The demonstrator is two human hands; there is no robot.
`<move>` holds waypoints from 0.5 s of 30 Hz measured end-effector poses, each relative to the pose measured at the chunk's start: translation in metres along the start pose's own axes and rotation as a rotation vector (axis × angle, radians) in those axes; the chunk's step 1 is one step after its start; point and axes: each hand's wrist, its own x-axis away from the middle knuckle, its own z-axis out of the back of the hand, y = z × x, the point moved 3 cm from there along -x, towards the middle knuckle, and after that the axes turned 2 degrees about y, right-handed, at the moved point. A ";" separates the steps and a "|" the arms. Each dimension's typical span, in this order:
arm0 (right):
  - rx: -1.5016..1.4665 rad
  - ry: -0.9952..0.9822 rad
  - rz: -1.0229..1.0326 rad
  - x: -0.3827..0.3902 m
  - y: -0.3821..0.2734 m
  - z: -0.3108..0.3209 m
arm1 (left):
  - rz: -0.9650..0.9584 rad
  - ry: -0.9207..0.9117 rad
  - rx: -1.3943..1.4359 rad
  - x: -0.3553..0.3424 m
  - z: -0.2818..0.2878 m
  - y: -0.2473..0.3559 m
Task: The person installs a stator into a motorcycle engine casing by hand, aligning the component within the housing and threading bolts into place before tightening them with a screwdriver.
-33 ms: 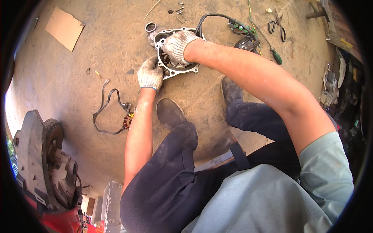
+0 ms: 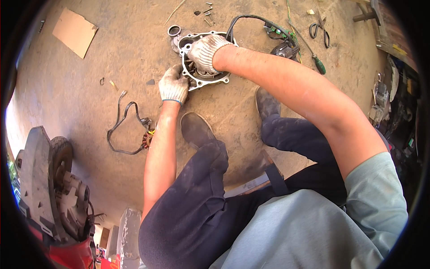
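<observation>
On the concrete floor ahead lies a silver metal engine cover (image 2: 207,82), its open side up, with bolt holes round the rim. My left hand (image 2: 173,84), in a dirty white knit glove, grips the cover's near left edge, fingers curled in. My gloved right hand (image 2: 207,52) reaches down inside the cover with its fingers bent. Its fingertips and whatever they hold are hidden. A black cable (image 2: 254,17) runs from the cover's far side to the right, towards a green circuit board (image 2: 278,31) and a dark round part (image 2: 284,50).
Several bolts (image 2: 208,14) lie beyond the cover. To the right are scissors (image 2: 320,30) and a green-handled screwdriver (image 2: 319,65). A wired copper coil (image 2: 147,140) lies by my left forearm, cardboard (image 2: 74,32) farther off. A scooter's rear wheel (image 2: 61,158) stands at the lower left.
</observation>
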 end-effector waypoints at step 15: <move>-0.110 0.022 -0.192 0.003 -0.021 0.005 | 0.090 -0.063 0.028 -0.003 -0.001 0.000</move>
